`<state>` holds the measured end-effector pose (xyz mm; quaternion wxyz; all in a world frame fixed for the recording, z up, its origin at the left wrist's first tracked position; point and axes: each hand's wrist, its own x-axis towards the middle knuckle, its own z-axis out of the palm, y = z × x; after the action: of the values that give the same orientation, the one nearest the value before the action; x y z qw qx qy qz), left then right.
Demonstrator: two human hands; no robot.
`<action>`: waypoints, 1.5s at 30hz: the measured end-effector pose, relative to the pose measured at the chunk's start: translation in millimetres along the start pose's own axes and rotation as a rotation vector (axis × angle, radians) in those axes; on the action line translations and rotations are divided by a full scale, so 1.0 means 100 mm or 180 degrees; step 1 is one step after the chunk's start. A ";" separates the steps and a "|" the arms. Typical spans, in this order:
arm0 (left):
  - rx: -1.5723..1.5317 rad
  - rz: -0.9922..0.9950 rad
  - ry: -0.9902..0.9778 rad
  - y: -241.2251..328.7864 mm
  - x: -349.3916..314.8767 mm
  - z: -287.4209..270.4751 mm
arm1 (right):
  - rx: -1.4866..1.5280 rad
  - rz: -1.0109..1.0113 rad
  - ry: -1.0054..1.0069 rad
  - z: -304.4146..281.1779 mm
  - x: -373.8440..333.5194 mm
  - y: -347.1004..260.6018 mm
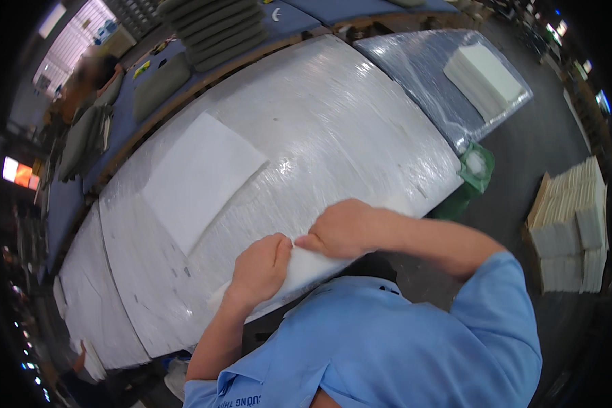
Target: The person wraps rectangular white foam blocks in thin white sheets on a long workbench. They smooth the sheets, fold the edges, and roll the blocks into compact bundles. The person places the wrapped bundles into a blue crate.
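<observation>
My left hand (260, 267) and my right hand (343, 230) meet at the near edge of a large table (319, 115) wrapped in clear plastic film. Between them and just below lies a white, soft-looking sheet (307, 270), perhaps foam, running along the table's edge. Both hands are closed, thumbs toward each other, pinching its upper edge. How the sheet is folded is partly hidden by my hands and my blue shirt. Farther up and to the left, a flat white sheet (204, 178) lies on the film, touched by neither hand.
A stack of white sheets (486, 80) stands on a film-covered blue table at the back right. Below it hangs a green bag (477, 168). Pale stacks (571, 234) rest on the right floor. Grey-green cushions (214, 34) are piled behind. People are at far left and lower left.
</observation>
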<state>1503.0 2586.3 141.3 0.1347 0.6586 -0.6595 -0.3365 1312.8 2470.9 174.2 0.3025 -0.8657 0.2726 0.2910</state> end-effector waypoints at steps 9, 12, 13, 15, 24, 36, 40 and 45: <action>-0.0326 -0.0202 -0.0180 -0.03 0.19 -0.08 | 0.0163 -0.0063 0.0859 -0.04 0.09 0.34; -0.0168 -0.0318 -0.0137 -0.12 0.16 -0.15 | 0.0844 0.0125 0.1663 -0.34 -0.27 0.74; -0.0223 -0.0388 -0.0119 -0.13 0.15 -0.15 | 0.1199 0.0253 0.1893 -0.38 -0.49 0.74; -0.0310 -0.0501 -0.0155 -0.11 0.16 -0.15 | 0.1008 -0.0018 0.2027 -0.28 -0.69 0.76; -0.0118 -0.0181 -0.0095 -0.10 0.29 -0.14 | 0.1199 0.0420 0.0904 -0.06 -0.24 0.83; -0.0255 -0.0288 -0.0139 -0.08 0.19 -0.14 | 0.1146 0.0229 0.1480 0.15 -0.32 1.07; -0.0242 -0.0375 -0.0144 -0.01 0.20 -0.16 | 0.1970 0.0096 0.1814 0.06 -0.46 1.47; -0.0287 -0.0491 -0.0162 0.01 0.17 -0.16 | 0.1499 -0.0962 0.0862 0.18 -0.39 1.39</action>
<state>1510.0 2565.4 149.2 0.1210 0.6919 -0.5942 -0.3918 1190.4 2401.6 137.8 0.4956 -0.8334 0.2385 0.0535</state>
